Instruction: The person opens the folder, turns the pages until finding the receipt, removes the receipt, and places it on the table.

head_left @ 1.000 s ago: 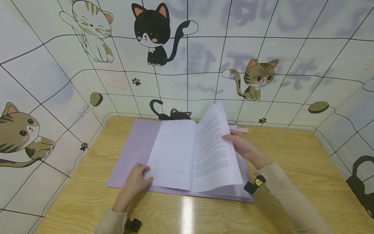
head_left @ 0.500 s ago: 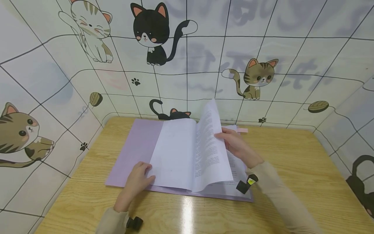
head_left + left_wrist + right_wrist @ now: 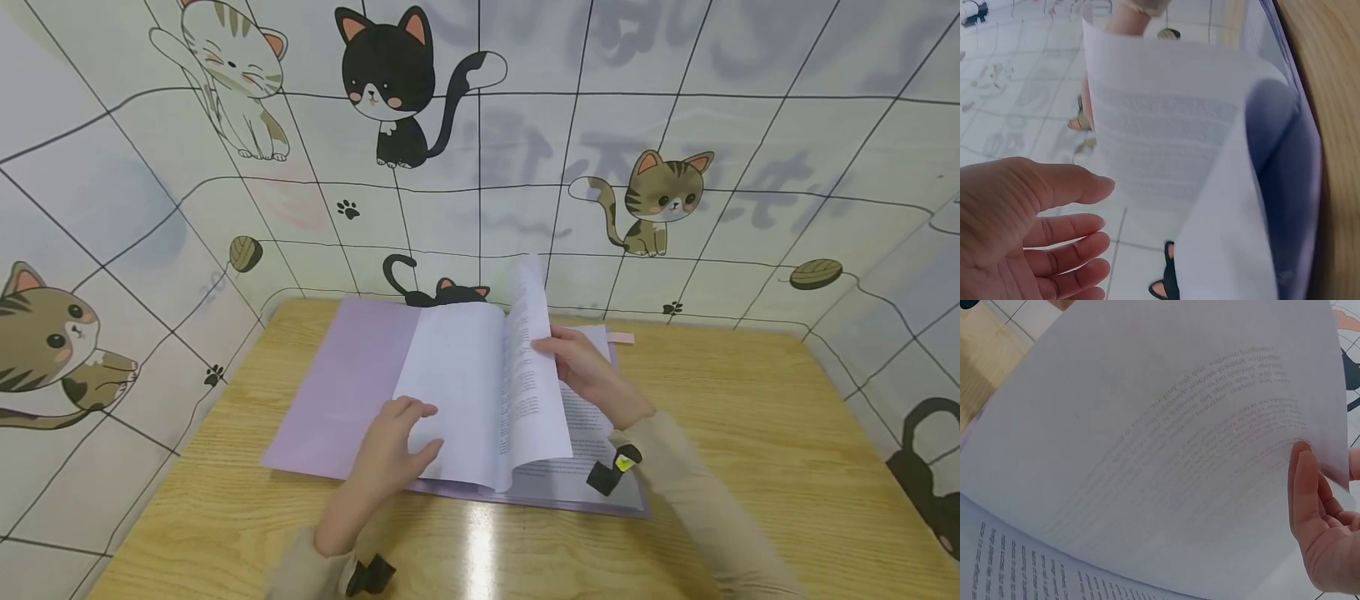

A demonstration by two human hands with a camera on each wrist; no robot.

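A lavender folder (image 3: pixel 341 375) lies spread on the wooden table with white sheets inside. My right hand (image 3: pixel 588 372) pinches the outer edge of a printed page (image 3: pixel 536 392), which stands raised and curved near the middle. In the right wrist view, my right hand (image 3: pixel 1329 519) has that page (image 3: pixel 1147 425) between thumb and fingers. My left hand (image 3: pixel 392 450) hovers over or just touches the blank left page (image 3: pixel 461 375), fingers loosely bent and holding nothing. The left wrist view shows the left hand (image 3: pixel 1029 231) apart from the lifted page (image 3: pixel 1160 119).
More printed text shows on the sheet underneath (image 3: pixel 592 433). A pink tab (image 3: pixel 621 337) sticks out at the folder's right side. Behind the table (image 3: pixel 735 400) rises a wall covering with cartoon cats (image 3: pixel 390 83).
The raised page has swung leftward with my right hand, uncovering more of the sheet beneath. My left hand has left the left page's outer edge and moved right over that page.
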